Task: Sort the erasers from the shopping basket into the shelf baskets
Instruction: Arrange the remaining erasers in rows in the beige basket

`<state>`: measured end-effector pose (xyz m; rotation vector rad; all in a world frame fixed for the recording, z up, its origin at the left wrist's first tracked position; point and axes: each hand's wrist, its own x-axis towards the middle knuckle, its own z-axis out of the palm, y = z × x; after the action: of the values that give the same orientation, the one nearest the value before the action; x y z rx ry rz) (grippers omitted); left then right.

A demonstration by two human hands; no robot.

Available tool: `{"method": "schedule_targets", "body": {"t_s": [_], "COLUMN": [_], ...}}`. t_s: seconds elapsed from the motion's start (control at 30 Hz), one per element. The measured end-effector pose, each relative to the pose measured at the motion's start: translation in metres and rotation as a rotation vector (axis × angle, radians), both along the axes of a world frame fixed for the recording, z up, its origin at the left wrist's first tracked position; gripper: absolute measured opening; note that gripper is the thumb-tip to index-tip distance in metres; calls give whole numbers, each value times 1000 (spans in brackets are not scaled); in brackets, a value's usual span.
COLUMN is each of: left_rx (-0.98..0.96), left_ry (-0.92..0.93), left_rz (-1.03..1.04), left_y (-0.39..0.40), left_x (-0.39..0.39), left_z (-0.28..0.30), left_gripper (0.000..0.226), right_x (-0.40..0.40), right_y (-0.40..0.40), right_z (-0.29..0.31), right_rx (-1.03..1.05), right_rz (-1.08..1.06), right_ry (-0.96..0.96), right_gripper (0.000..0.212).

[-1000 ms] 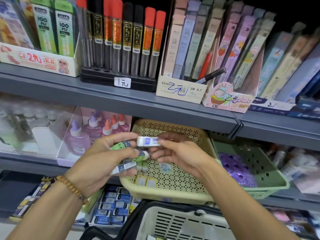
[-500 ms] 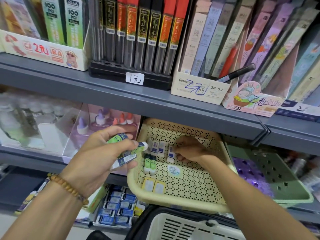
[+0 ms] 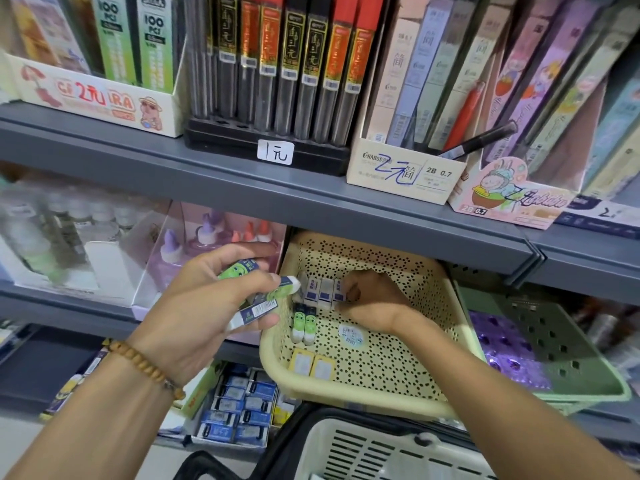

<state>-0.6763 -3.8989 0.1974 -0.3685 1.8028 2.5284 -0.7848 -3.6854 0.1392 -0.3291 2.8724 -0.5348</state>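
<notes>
We have our right hand (image 3: 372, 299) down inside the cream shelf basket (image 3: 381, 386), its fingers (image 3: 353, 292) curled onto the end of a row of white-and-blue erasers (image 3: 320, 289) standing side by side near the back left corner. It looks as if we are seating the rightmost one against its neighbours; whether the fingers pinch it or only press it we cannot quite tell, though they are bent around its edge. In front of that row lie two green frog erasers (image 3: 304, 322), and nearer the front rim two yellow-wrapped ones (image 3: 313, 365).

Our left hand (image 3: 207, 313) hovers just left of the basket, clamped on a small bunch of erasers (image 3: 258, 296): green frog ones and one with a blue and white sleeve.

To do this step well, we judge it best to push the eraser flush so the row stays straight and upright, then let go gently so nothing tips. We should keep like with like: frog erasers to the frog pair, blue sleeves to the back row. The left hand's bunch is loosely stacked, so we should draw one at a time without loosening the rest. The shopping basket (image 3: 363, 452) waits directly below.
</notes>
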Motion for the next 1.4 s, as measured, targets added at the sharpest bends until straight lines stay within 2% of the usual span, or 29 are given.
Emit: {"method": "schedule_targets", "body": {"t_s": [0.03, 0.1, 0.2, 0.27, 0.47, 0.53, 0.57, 0.63, 0.73, 0.8, 0.87, 0.93, 1.03, 1.17, 1.4], "left_rx": [-3, -6, -10, -13, 3, 9, 14, 16, 9, 7, -2, 4, 44, 71, 40], "left_ry": [-1, -2, 2, 3, 2, 5, 6, 8, 5, 7, 8, 11, 3, 36, 51], "left_rz": [0, -3, -9, -10, -13, -12, -11, -7, -9, -24, -61, -83, -52, -74, -60], "left_y": [0, 0, 1, 1, -1, 0, 0, 1, 2, 4, 6, 8, 6, 5, 8], "left_x": [0, 0, 2, 3, 3, 3, 3, 3, 2, 1, 2, 2, 1, 2, 3], "left_z": [0, 0, 0, -1, -1, -1, -2, -2, -3, -3, -3, -3, -3, -2, -2], "left_gripper": [22, 21, 21, 22, 21, 21, 20, 19, 19, 19, 19, 19, 10, 25, 24], "right_x": [4, 12, 20, 19, 21, 24, 27, 34, 48, 57, 64, 65, 58, 44, 28], "right_y": [-1, -7, -22, -28, -30, -29, -28, -28, -29, -34, -42, -43, -24, 3, -6], "right_z": [0, -1, -10, -14, -12, -7, -2, 12, 36, 47, 53, 54, 53, 34, 5], "right_rx": [-69, -159, -45, 26, 16, -20, -83, -357, -848, -963, -928, -844, -678, -431, 28], "right_rz": [14, 89, 227, 256, 239, 221, 198, 102, 32, 142, 211, 223, 96, -165, -179], "right_ry": [-33, -138, -209, -171, -214, -185, -135, -102, -341, -366, -282, -191, -115, -205, -401], "right_gripper": [20, 28, 55, 62, 59, 48, 38, 21, 24, 27, 24, 12, 5, 9, 34]}}
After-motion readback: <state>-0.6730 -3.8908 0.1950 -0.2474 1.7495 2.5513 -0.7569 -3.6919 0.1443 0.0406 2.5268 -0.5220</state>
